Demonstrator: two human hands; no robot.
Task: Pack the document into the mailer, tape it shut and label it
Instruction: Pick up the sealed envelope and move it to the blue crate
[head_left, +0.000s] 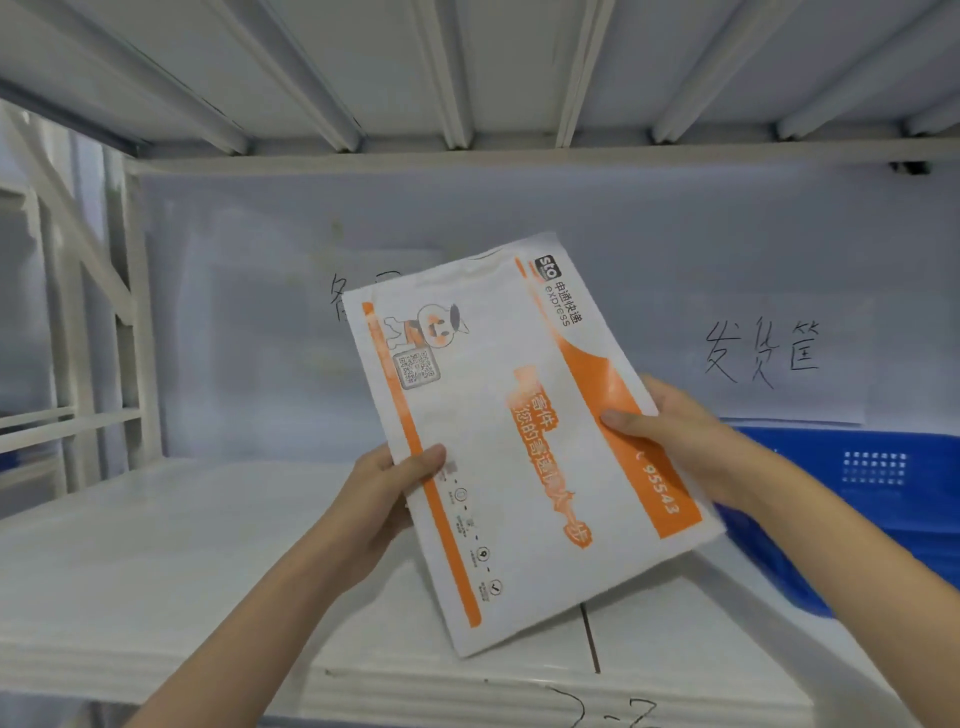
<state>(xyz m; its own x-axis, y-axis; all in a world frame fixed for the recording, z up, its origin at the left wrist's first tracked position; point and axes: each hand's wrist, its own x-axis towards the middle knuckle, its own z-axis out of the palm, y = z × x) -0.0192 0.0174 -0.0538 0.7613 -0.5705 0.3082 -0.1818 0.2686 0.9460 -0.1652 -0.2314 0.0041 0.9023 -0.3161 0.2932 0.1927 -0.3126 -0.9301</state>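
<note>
I hold a flat white paper mailer printed with orange bands and Chinese lettering (524, 436) up in front of me with both hands, above a white shelf board (156, 561). It is tilted, its top leaning away to the left, and its printed face is towards me: a small cartoon figure and a square code sit near the upper left, a logo reading "sto express" at the upper right, and the digits 95543 run along the orange band at the right edge.

My left hand (387, 499) pinches the mailer's left edge, thumb lying across the front over the narrow orange stripe, the fingers hidden behind the paper. My right hand (675, 436) pinches the right edge the same way, thumb pressed on the wide orange band, fingers curled behind it.

Both bare forearms reach in from the bottom of the view. To the right, behind my right arm, a blue plastic basket with a perforated wall (878, 478) rests on the shelf. Above it, a white paper sign with handwritten black characters (763, 358) is fixed to the pale back wall. White metal shelf rails cross overhead.
</note>
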